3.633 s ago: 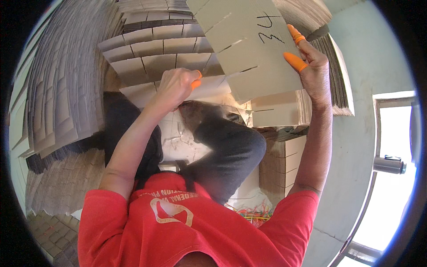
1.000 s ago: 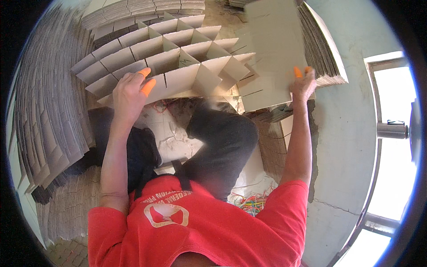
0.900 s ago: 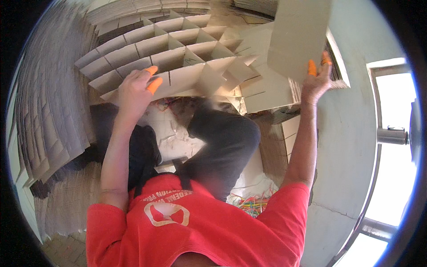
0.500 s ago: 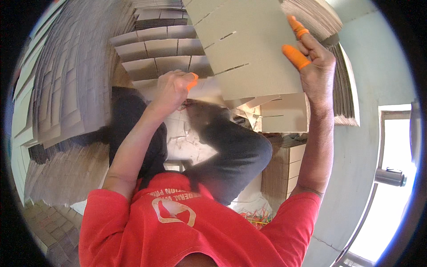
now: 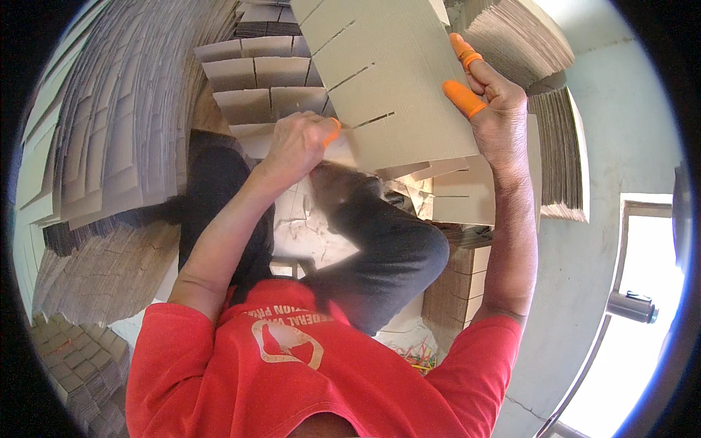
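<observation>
My right hand (image 5: 502,120) grips the right edge of a slotted cardboard sheet (image 5: 398,84). Orange rubber covers sit on its thumb and a finger; the thumb lies against the sheet. The sheet is tilted, with several parallel slits running in from its left edge. Left of it, my left hand (image 5: 296,150) is closed at the near strip of a cardboard partition (image 5: 274,69), whose crossed strips form open cells. One orange cover shows at its fingertips, close to the sheet's lower left edge. The left fingertips themselves are mostly hidden.
Tall stacks of cardboard partitions (image 5: 120,124) rise on the left, with more piled (image 5: 102,274) below. Stacked cardboard sheets (image 5: 515,40) stand at the far right, beside a pale wall (image 5: 610,131). Another slotted sheet (image 5: 464,190) lies under my right wrist. My bent legs (image 5: 380,255) are below.
My right hand has moved left with the slotted sheet. My left hand and the cardboard partition have shifted slightly right, so the two pieces overlap more.
</observation>
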`<state>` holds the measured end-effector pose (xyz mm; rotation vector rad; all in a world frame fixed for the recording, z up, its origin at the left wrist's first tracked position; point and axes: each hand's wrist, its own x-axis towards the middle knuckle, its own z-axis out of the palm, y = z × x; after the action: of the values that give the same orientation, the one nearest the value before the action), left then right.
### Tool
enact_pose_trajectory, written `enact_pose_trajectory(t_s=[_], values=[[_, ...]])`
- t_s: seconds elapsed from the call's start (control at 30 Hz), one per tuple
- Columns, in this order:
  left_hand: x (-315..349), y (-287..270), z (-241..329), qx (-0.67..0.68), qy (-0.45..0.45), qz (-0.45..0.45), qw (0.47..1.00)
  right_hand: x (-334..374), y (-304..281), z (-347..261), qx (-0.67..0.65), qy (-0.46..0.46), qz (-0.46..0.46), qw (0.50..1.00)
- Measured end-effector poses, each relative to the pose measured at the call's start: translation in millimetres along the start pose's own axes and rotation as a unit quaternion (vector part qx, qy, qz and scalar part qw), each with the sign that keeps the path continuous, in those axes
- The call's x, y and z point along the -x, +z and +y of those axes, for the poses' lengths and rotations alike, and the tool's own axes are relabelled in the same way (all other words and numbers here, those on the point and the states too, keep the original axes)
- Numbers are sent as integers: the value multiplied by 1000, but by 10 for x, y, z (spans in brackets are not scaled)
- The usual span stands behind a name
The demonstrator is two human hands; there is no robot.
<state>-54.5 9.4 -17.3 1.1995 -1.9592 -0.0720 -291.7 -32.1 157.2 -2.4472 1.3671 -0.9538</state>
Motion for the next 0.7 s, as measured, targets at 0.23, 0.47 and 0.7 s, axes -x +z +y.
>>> enact_pose_trajectory(t_s=[0.23,0.47,0.7], values=[[0,20,-23,23,20,45,998,9,117,89,-25,-8,-28,999],[-18,41,-2,-2,10,1,1000,-6,668,86,-89,-76,-98,988],[-11,81,-82,6,-7,9,1000,-48,822,40,-47,-63,-152,985]])
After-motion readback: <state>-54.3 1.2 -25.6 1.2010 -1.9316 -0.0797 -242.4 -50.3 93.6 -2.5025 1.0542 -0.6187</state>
